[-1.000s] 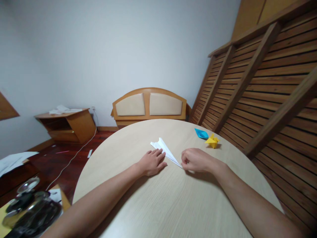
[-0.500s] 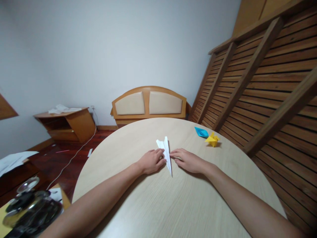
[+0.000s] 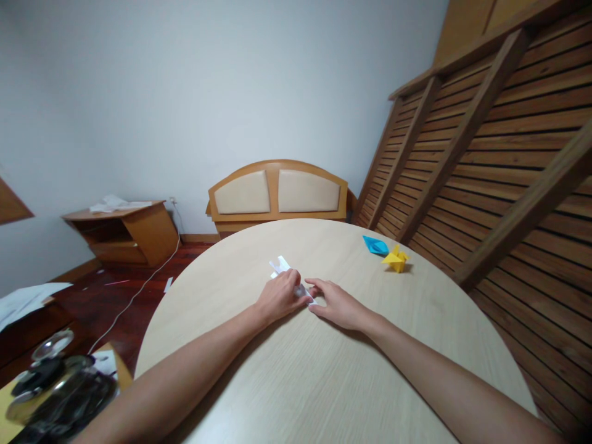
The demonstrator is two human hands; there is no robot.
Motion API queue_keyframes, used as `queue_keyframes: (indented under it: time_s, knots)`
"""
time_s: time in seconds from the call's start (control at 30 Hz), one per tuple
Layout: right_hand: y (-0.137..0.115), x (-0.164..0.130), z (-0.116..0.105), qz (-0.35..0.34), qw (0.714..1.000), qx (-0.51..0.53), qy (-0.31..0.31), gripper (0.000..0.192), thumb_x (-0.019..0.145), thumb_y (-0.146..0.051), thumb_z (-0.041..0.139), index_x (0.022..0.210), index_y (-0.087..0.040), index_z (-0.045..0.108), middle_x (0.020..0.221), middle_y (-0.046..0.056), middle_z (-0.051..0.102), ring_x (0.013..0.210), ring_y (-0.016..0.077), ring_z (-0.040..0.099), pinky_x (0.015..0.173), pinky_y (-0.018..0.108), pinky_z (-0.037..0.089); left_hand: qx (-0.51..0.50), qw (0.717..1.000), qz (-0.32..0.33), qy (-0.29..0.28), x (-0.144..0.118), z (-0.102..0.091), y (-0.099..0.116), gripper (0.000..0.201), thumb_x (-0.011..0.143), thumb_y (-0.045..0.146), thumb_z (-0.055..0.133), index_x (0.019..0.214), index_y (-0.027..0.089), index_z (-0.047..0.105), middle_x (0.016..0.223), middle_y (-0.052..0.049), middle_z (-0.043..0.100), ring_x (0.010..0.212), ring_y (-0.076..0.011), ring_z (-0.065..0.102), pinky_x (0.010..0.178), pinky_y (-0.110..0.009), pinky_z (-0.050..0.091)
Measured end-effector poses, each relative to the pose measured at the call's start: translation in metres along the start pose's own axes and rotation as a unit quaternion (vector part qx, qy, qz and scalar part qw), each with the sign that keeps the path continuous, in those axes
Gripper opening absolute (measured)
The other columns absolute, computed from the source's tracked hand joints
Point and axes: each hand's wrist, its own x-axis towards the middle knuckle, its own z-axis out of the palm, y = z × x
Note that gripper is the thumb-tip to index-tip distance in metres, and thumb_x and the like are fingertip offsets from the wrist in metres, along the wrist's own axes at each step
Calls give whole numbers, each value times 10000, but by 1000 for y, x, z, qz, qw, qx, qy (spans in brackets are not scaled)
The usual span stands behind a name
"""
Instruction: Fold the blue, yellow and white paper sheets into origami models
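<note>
A strip of white folded paper (image 3: pixel 280 265), with a pointed end and a forked end, lies slantwise on the round table. My left hand (image 3: pixel 281 297) is closed over its middle, fingers and thumb pinching it and hiding much of it. The forked end sticks out beyond the knuckles, away from me. At the pointed end is my right hand (image 3: pixel 340 303), its thumb and fingers apart around the tip. Whether those fingertips touch the paper is hard to make out.
A blue folded paper piece (image 3: pixel 375 245) and a yellow folded paper figure (image 3: pixel 396 259) stand at the far right of the pale round table (image 3: pixel 370 394). Slatted wood (image 3: pixel 509 203) leans along the right side. A headboard (image 3: pixel 277 192) is behind the table.
The white folded paper has turned, its forked end swinging to the left. My left hand has closed over it, and my right hand has shifted slightly left with thumb and fingers spread.
</note>
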Motion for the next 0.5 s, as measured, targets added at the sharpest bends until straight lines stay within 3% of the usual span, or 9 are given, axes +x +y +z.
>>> queue_keyframes:
  time_s: [0.27,0.37,0.5]
  knots:
    - [5,4,2,48,998,-27,37,527,747,-104,633,1270,-143,578,961,52,718,955,210,655,908,338,456,46,998,-4,-35,4,-2,4,189,936,369,557,934,184,598,918,-85,721,849,-234,682,732,-321,471]
    - [4,4,-2,54,997,-39,38,488,736,-101,634,1221,-146,609,941,46,720,915,202,660,856,314,465,82,996,22,-40,5,-7,5,165,938,307,549,991,182,644,910,-92,740,870,-251,699,821,-371,471]
    - [4,4,-2,67,997,-33,37,390,760,-165,649,1150,-167,657,909,36,731,863,191,666,786,289,468,92,994,30,-47,5,-9,3,288,926,313,565,1174,183,635,950,-113,747,905,-272,706,836,-399,482]
